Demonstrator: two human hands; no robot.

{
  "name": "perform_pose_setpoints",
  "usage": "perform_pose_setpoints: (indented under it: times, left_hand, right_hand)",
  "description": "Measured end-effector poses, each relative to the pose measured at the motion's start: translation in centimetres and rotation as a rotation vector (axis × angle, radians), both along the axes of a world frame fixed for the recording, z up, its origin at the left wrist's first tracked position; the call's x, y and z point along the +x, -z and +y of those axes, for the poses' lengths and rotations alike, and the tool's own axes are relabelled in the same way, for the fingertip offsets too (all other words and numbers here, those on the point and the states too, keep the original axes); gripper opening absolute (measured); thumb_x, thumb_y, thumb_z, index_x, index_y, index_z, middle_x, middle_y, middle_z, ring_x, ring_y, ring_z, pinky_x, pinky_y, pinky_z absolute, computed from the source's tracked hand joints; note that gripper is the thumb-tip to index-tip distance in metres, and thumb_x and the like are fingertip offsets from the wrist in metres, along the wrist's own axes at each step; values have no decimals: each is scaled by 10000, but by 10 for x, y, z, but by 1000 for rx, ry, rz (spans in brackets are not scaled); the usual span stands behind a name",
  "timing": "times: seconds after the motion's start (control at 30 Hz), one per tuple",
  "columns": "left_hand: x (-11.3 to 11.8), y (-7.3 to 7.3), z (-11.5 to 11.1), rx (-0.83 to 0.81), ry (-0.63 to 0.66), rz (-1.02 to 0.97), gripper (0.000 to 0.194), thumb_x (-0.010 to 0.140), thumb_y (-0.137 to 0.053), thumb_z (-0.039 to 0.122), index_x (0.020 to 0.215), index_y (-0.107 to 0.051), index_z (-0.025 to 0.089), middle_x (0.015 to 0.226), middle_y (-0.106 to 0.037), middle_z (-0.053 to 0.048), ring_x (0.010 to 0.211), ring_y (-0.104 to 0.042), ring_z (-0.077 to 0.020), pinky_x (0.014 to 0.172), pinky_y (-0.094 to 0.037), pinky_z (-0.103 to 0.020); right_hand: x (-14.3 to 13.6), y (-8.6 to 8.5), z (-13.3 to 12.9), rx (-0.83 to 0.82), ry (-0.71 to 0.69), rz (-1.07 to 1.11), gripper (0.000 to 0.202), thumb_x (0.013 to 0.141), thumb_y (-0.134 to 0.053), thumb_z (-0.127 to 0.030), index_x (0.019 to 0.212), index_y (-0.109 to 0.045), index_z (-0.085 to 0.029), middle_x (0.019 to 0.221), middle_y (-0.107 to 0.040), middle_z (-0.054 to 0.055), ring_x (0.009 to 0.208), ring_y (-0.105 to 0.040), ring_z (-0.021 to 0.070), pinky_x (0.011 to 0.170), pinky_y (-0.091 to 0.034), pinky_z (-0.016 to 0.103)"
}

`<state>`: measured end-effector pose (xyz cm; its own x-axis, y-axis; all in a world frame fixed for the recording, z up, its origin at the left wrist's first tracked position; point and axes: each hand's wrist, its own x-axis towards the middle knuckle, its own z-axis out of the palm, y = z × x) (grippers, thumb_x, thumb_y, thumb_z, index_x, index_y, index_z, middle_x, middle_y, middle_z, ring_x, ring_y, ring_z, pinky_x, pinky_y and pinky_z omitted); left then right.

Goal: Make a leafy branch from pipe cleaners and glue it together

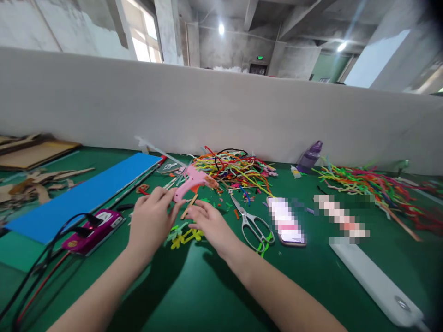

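A pink glue gun (188, 183) with a clear glue stick at its back is at the fingers of my left hand (152, 216), which are wrapped round its handle. My right hand (211, 223) is just to the right, thumb and fingers pressed together near a small wooden stick (189, 206); whatever they pinch is too small to make out. Yellow and green pipe-cleaner shapes (187, 235) lie on the table under and between my hands. Silver scissors (251, 221) rest to the right of my right hand, blades pointing away.
A magenta power strip (93, 230) with cables and a blue sheet (90, 196) lie left. Pipe cleaners (235, 168) pile up behind. Right are a phone (285, 221), a purple bottle (310, 157) and a white device (377, 281). A white partition (207, 110) bounds the table.
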<state>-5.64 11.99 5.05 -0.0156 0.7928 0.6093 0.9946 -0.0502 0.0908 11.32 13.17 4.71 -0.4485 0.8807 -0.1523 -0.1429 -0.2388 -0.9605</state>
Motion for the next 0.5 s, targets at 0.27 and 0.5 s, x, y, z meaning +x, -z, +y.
perform_pose_setpoints:
  times: [0.27,0.5]
  left_hand:
    - [46,16,-43,101,115,253,284,889,-491,226,1136,-590,128,875,-633,-66,758,-594,-201,801,-401,-373]
    - [58,29,-65,76,223,127,229,894,-487,197,1082,-599,130,986,-649,-93,845,-602,-213,839,-415,-381]
  right_hand:
    - [-21,16,-22,-108,269,267,458,703,-695,-452,999,-474,-181,1041,-641,59,918,-641,171,719,-507,259]
    - [-13,13,-40,-168,332,335,356,692,-717,-353,895,-474,-190,865,-645,7,815,-631,149,698,-501,260]
